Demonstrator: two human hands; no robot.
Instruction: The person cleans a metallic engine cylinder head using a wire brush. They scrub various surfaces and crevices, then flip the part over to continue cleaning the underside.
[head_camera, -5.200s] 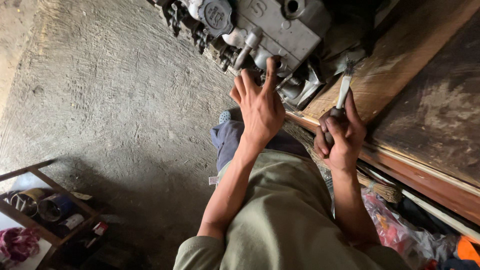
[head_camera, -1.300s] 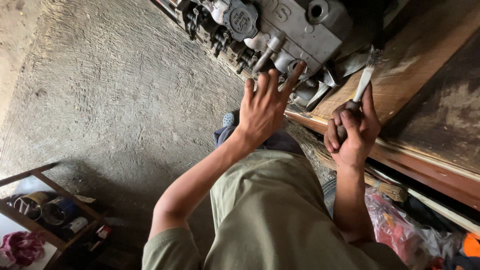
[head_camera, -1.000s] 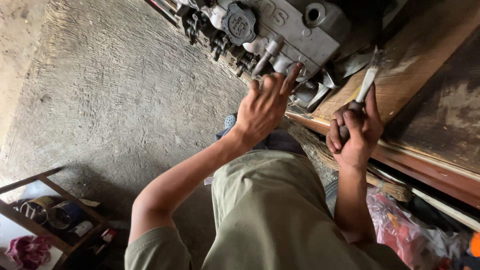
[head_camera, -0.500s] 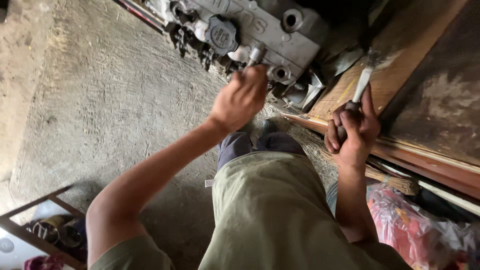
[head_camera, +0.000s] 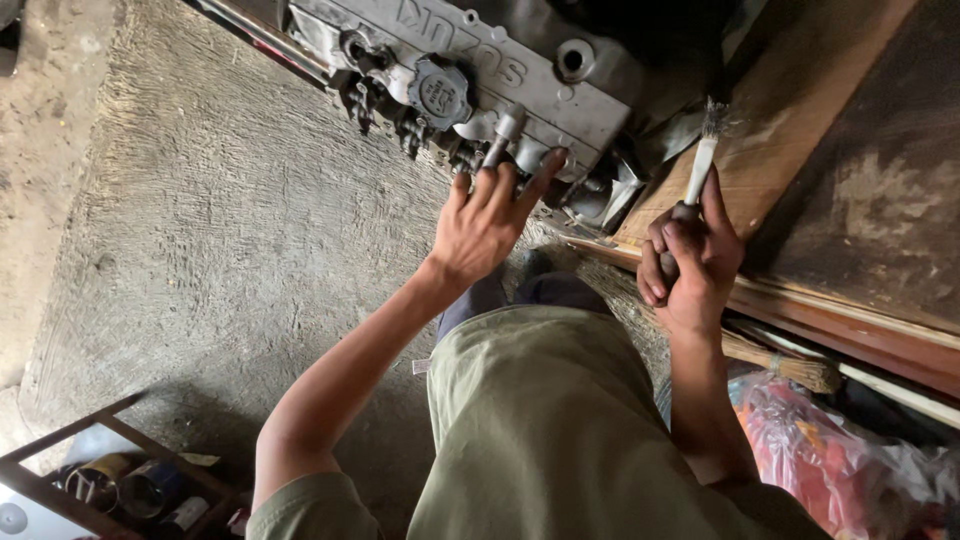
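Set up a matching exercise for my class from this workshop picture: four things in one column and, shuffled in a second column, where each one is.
Things
1. paintbrush
2. round black cap
3. straw broom
4. tins

Places
A. on the grey engine cover
B. on the wooden rack, bottom left
C. gripped in the right hand
D. lying below the wooden bench, by the pink bag

Pairs: 1-C, 2-A, 3-D, 4-B

The grey engine (head_camera: 480, 60) runs off the top edge, its far side unseen. The left hand (head_camera: 485, 225) covers whatever part its fingers (head_camera: 540, 175) meet. The right hand (head_camera: 690, 260) hides the brush (head_camera: 700, 165) handle's lower end. Tins on the wooden rack (head_camera: 90, 470) at the bottom-left corner are too dim and cropped to identify.
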